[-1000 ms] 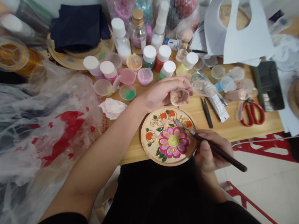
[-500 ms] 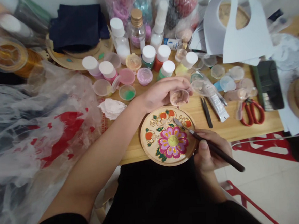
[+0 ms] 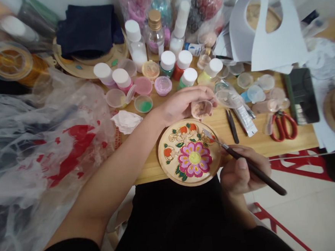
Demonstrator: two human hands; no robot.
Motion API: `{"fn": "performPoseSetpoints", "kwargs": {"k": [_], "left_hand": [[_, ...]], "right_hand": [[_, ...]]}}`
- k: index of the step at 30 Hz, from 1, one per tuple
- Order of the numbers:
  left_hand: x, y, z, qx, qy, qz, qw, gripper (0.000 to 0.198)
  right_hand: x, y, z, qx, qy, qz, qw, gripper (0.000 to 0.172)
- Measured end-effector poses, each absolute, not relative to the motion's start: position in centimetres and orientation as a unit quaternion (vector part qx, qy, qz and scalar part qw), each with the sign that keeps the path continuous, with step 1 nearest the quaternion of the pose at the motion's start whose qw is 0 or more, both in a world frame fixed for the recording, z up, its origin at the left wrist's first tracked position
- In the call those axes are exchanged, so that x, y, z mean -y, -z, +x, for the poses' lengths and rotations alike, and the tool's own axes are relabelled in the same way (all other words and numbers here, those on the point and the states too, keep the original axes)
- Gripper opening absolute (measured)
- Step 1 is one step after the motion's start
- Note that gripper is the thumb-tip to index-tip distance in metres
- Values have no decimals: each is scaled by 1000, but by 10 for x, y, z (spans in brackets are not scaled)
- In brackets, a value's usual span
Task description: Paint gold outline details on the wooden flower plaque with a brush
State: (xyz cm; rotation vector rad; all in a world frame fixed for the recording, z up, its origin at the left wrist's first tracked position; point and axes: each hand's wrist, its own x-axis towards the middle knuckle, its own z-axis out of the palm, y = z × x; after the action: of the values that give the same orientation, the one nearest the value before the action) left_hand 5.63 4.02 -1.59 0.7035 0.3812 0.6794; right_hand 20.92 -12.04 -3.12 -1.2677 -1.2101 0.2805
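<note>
"What's changed since the last frame?"
"The right hand (image 3: 245, 171) has shifted outward, carrying the palette knife (image 3: 256, 169); its blade now lies over the swirls by the disc's right-hand orange fruit. I can't tell if it touches."
"How are those fingers set?"
"Closed around the dark handle, thumb on top, blade pointing forward and left of them. The painted wooden disc (image 3: 170, 170) lies just left of the fingers."
"And the left hand (image 3: 188, 99)?"
"Unmoved: arm stretched past the disc, fingers curled round a small cup (image 3: 202, 109), beyond the disc's far edge."
</note>
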Motion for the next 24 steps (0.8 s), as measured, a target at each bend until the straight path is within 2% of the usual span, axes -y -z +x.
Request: {"fn": "performPoseSetpoints", "kwargs": {"k": [4, 8, 14, 20, 24], "left_hand": [[-40, 17, 56, -189, -328, 340, 861, 19], [-40, 18, 55, -189, -321, 347, 860, 18], [-39, 16, 55, -188, -334, 340, 859, 16], [-40, 16, 56, -187, -333, 344, 858, 15], [-40, 17, 55, -183, -330, 343, 860, 15]], "right_hand": [[121, 25, 212, 538, -143, -557, 616, 11], [115, 22, 218, 573, -132, -532, 609, 4], [112, 12, 225, 620, -178, -537, 543, 26], [113, 1, 225, 668, -179, -553, 465, 19], [112, 2, 226, 677, -178, -545, 461, 20]]}}
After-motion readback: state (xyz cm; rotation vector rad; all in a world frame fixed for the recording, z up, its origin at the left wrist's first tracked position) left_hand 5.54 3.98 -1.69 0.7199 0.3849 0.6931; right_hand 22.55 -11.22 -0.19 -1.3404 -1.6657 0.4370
